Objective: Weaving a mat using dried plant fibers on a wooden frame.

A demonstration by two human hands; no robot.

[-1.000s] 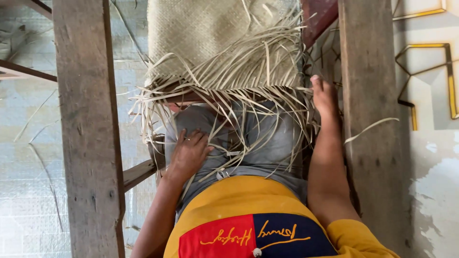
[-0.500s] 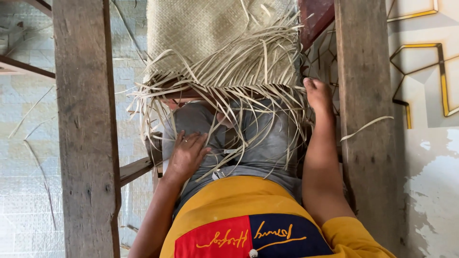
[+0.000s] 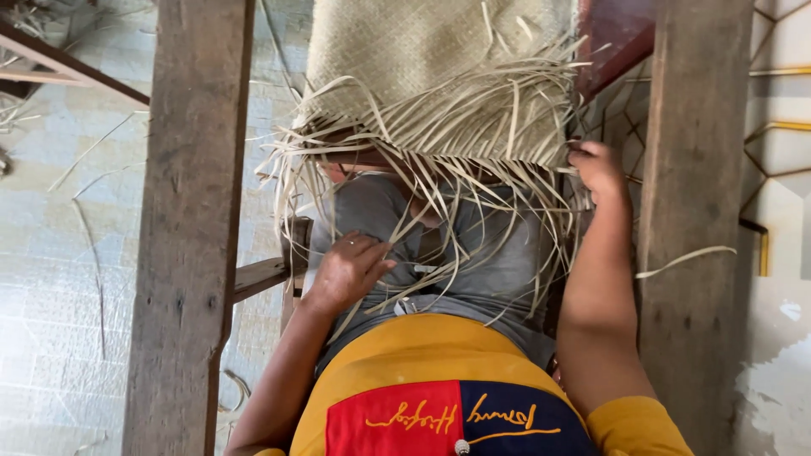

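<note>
Apparently the work is at the unwoven fringe of a woven straw mat [image 3: 439,59], which hangs from above down onto the person's lap, its loose strands [image 3: 439,194] spilling over grey trousers [image 3: 481,262]. The right hand [image 3: 598,169] is up at the mat's right edge, where weave ends and fringe begins; its fingers curl around a few strands there, though how tightly they pinch I cannot tell. The left hand [image 3: 348,268] rests flat on the left thigh, fingers loosely spread over the cloth and some stray strands, holding nothing. Working that edge would likely call for the left hand to come up and separate a strand. No tabletop is here: the person sits between two rough wooden posts [image 3: 190,228], with a pale tiled floor [image 3: 59,253] strewn with straw bits at the left and a white wall [image 3: 781,253] with yellow lines at the right.
</note>
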